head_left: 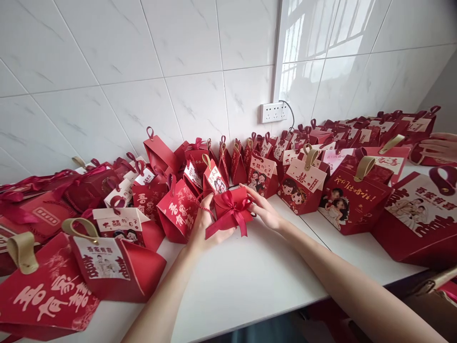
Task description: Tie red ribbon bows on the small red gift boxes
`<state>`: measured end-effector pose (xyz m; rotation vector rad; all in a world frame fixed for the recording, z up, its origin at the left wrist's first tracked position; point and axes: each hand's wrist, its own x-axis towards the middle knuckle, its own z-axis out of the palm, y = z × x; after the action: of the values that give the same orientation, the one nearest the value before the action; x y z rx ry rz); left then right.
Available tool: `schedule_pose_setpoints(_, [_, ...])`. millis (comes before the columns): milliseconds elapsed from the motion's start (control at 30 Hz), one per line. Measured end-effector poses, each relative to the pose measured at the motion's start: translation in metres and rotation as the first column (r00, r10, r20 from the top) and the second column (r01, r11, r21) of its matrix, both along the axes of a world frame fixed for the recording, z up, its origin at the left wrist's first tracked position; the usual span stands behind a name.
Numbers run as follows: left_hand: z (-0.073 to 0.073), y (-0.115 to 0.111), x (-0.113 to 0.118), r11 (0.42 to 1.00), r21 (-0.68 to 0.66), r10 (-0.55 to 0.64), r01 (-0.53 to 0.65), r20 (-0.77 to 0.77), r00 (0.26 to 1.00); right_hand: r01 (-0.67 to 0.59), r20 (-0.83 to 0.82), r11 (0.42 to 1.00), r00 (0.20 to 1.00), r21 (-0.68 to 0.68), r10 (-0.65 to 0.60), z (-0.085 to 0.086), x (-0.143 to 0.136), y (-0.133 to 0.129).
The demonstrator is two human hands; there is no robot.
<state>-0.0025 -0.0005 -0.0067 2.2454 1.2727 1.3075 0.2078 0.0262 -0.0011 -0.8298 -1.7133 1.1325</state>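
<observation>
A small red box with a ribbon bow is held above the white table, in the middle of the view. My left hand is closed round its left side and underside, beside a twisted red cord. On the right side of the box, my right hand rests its fingers against the edge. The bow faces me, and its tails hang over the front. Just behind the box stands a small red gift box with a gold loop. A red box with white characters is next to my left hand.
Many red gift boxes with loops crowd the white table at left, right and along the tiled wall. A socket strip is on the wall. Another person's hand touches a box at far right. The table's front edge is near me.
</observation>
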Motion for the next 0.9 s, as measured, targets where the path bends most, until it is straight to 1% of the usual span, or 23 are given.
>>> schedule_pose_setpoints(167, [0.002,0.000,0.001,0.997,0.035,0.074,-0.074,0.002,0.997,0.042,-0.063,0.995,0.997,0.092,-0.036,-0.001,-0.002,-0.002])
schedule_pose_setpoints(267, [0.001,0.002,0.001,0.994,-0.003,0.108,-0.108,0.001,0.994,0.062,-0.067,0.982,0.996,0.180,-0.050,-0.003,-0.003,-0.003])
schedule_pose_setpoints(400, [-0.001,0.004,0.000,0.997,-0.055,0.051,-0.051,0.008,0.999,0.119,0.012,0.947,0.992,0.299,-0.128,-0.008,-0.007,-0.002])
schedule_pose_setpoints(467, [-0.002,0.004,0.000,0.998,-0.054,0.023,-0.022,0.006,1.000,0.136,0.042,0.941,0.987,0.311,-0.157,-0.009,-0.009,-0.003])
schedule_pose_setpoints(567, [-0.003,0.005,0.001,0.999,-0.034,0.015,-0.015,-0.002,1.000,0.147,0.059,0.939,0.983,0.310,-0.173,-0.009,-0.012,-0.004])
schedule_pose_setpoints(900, [-0.002,0.003,0.003,0.997,-0.059,0.046,-0.045,0.014,0.999,0.157,0.085,0.928,0.977,0.339,-0.196,-0.007,-0.012,-0.003])
